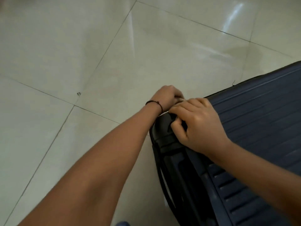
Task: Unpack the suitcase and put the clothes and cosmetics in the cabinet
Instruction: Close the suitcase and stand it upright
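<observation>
The fingers (180, 108) of the right hand (201, 123) were curled down over the black plastic corner piece (164, 130) of the dark blue ribbed hard-shell suitcase (260, 121), with the thumb bent in against it, gripping that corner. Just beyond, touching them, the fingers (177, 95) of the left hand (166, 97) were curled tight at the same corner; I could not tell what, if anything, they pinched. A dark cord bracelet (155, 103) circled the left wrist. The suitcase lay flat on the glossy pale tiled floor (81, 46), at the right of the view.
</observation>
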